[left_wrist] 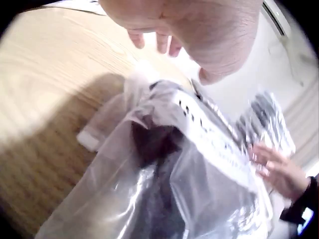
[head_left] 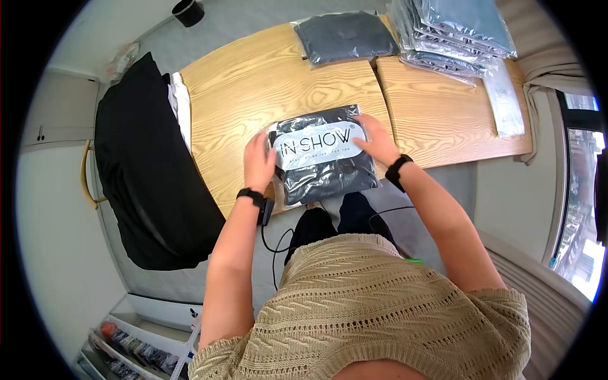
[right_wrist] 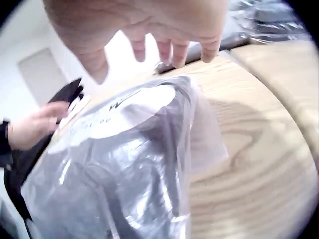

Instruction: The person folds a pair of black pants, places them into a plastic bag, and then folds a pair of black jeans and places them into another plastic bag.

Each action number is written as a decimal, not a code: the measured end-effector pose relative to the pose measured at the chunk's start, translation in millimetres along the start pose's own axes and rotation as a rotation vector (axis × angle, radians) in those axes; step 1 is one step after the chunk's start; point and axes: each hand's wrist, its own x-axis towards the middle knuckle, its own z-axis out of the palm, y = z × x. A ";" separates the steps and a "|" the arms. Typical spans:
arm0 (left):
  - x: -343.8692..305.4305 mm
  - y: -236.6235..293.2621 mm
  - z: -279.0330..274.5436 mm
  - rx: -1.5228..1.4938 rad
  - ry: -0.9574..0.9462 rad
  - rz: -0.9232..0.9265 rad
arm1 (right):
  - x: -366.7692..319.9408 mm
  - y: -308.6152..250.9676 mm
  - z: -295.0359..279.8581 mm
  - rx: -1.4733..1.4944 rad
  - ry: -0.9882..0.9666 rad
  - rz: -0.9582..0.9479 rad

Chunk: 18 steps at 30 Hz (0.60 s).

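A clear plastic bag holding a folded dark garment [head_left: 329, 180] lies near the front edge of the wooden table, a white oval label reading "IN SHOW" across it. At the bag's left edge is my left hand [head_left: 258, 163], its fingers extended and relaxed. My right hand [head_left: 379, 140] is over the right end, fingertips right at the label in the head view. Both wrist views show a hand above the bag [left_wrist: 164, 199] with nothing gripped. In the right wrist view, the loose clear margin of the bag [right_wrist: 207, 134] spreads onto the wood.
Black cloth [head_left: 149, 171] drapes over the table's left end. Another bagged dark garment [head_left: 345, 37] lies at the back edge, beside a tall stack of bagged garments [head_left: 453, 35]. A flat pale packet [head_left: 503, 98] lies at the right. A seam [head_left: 384, 101] splits the tabletop [head_left: 240, 88].
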 end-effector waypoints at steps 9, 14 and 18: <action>-62.9 -16.8 15.5 -0.738 -0.097 -0.645 | -62.1 36.3 57.3 0.684 0.032 0.701; -63.9 -0.3 19.5 -0.830 -0.305 -0.555 | -54.3 -10.2 40.8 0.701 0.170 0.643; -72.6 -12.2 43.4 -0.660 -0.196 -0.444 | -56.2 32.8 74.6 0.585 0.255 0.579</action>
